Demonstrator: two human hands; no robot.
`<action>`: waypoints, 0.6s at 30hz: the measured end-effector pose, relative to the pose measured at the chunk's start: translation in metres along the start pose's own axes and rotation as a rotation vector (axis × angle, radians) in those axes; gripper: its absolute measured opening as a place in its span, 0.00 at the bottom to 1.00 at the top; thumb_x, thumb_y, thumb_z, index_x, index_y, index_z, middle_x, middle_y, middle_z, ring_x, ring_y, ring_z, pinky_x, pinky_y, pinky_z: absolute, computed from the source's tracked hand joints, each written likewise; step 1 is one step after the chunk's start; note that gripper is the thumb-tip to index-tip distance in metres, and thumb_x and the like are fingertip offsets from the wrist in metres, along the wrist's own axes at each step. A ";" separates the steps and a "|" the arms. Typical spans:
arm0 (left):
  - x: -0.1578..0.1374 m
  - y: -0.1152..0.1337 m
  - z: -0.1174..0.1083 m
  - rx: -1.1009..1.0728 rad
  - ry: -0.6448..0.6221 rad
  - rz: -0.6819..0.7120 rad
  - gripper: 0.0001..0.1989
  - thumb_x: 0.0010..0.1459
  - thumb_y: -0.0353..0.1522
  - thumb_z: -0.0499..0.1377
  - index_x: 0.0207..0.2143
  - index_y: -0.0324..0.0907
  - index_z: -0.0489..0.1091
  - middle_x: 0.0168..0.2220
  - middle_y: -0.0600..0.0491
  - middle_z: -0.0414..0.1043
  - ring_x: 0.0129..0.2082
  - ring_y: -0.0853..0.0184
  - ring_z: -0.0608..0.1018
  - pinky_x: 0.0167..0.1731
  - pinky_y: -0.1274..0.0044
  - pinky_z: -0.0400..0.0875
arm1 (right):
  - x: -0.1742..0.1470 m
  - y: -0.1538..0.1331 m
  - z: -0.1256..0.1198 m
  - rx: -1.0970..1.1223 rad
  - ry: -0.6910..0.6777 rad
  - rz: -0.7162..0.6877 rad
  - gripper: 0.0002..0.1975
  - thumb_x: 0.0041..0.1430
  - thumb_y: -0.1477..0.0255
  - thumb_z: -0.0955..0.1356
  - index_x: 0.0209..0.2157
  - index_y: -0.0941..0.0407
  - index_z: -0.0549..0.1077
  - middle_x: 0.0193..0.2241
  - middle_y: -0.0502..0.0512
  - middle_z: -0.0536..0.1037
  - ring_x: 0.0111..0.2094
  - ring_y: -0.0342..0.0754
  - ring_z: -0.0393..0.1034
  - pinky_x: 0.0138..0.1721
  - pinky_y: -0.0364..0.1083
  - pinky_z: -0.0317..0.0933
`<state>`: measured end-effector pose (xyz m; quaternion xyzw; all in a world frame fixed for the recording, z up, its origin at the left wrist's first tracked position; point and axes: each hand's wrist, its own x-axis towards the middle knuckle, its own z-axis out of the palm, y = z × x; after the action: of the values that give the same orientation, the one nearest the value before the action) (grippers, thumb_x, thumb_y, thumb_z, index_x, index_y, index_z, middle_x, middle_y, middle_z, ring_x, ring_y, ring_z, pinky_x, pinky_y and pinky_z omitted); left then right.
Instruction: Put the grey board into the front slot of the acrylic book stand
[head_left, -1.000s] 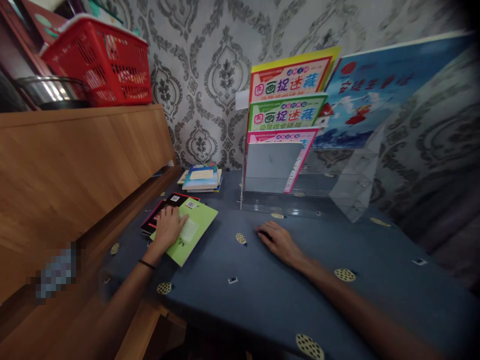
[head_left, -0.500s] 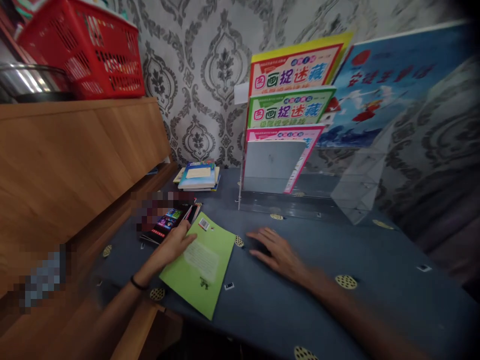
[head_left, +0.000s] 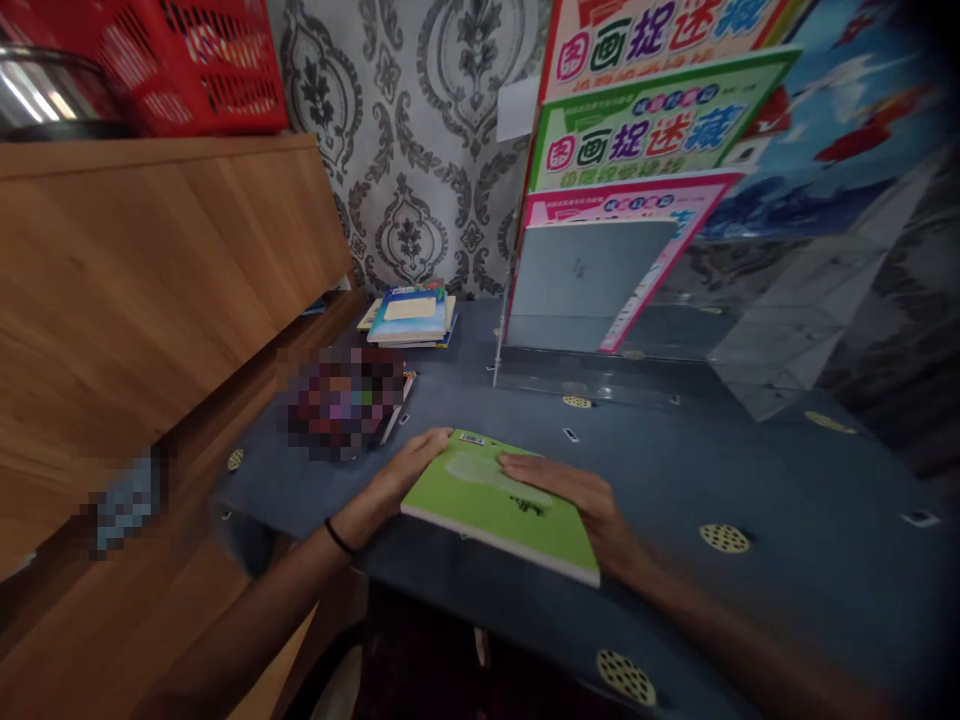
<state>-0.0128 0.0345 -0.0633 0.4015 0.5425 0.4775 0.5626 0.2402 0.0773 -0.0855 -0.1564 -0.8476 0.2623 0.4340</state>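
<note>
A thin green book [head_left: 465, 500] with a pale text panel and a barcode lies tilted near the table's front edge, back cover up. At its left edge, my left hand [head_left: 412, 465] is closed on it, with a dark band round the wrist. My right hand [head_left: 574, 490] reaches over the right edge, fingers laid across the cover; its thumb is hidden. Both hands hold the book between them.
A clear acrylic stand [head_left: 615, 370] holds several picture books [head_left: 667, 130] at the back right. Stacked books [head_left: 409, 318] lie by the wall. Blurred-out books [head_left: 345, 405] sit at left, beside a wooden cabinet [head_left: 172, 260] bearing a red basket [head_left: 217, 70] and a metal bowl [head_left: 56, 90].
The green book has turned and shifted right, now lying flatter between the hands. My right hand has moved from the bare tablecloth onto its cover. The view has also shifted closer to the table.
</note>
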 end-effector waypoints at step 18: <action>-0.007 -0.011 0.064 -0.294 0.085 0.051 0.28 0.48 0.46 0.71 0.46 0.39 0.72 0.41 0.46 0.81 0.42 0.57 0.82 0.46 0.68 0.76 | 0.024 -0.001 -0.007 0.394 0.417 0.826 0.34 0.57 0.49 0.67 0.54 0.61 0.70 0.43 0.67 0.81 0.43 0.63 0.78 0.44 0.61 0.73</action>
<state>0.0524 0.0298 -0.0667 0.3079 0.4799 0.5825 0.5793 0.2316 0.0903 -0.0658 -0.4431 -0.5444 0.5304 0.4753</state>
